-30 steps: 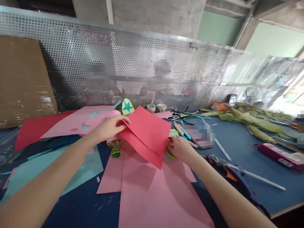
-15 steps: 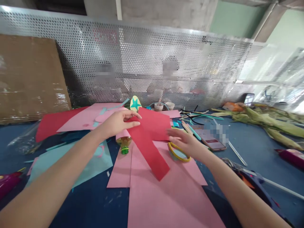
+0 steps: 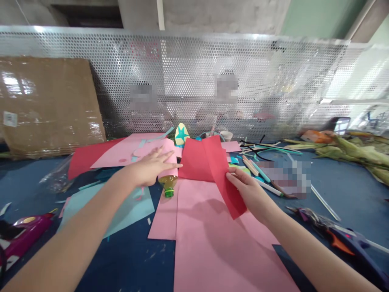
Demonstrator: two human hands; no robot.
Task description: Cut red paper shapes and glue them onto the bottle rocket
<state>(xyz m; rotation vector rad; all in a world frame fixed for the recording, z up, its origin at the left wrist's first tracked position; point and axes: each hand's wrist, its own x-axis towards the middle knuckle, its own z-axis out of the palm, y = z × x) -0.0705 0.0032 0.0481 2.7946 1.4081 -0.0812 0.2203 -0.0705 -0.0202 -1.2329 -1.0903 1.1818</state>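
My right hand [image 3: 251, 190] pinches the edge of a long red paper strip [image 3: 223, 178] between thumb and fingers. The strip slants across a wider red sheet [image 3: 194, 160], its lower end over pink paper [image 3: 206, 227]. My left hand [image 3: 152, 166] is open with fingers spread, in front of a plastic bottle [image 3: 169, 184] that has pink paper round it and a green cap towards me. Whether that hand touches the bottle, I cannot tell. Behind the red sheet stands a pale yellow oval with a teal star [image 3: 181, 134].
Light blue paper [image 3: 130, 215] and a purple glue gun [image 3: 28, 233] lie left. To the right are markers [image 3: 261, 172], a phone [image 3: 282, 182], a dark blue tool with an orange trigger [image 3: 343, 239] and corn husks [image 3: 349, 152]. A perforated metal screen [image 3: 188, 73] spans the back.
The red strip has moved right, now gripped by my right hand. My left hand has let go of it and spread its fingers. The yellow ring near my right hand is now hidden.
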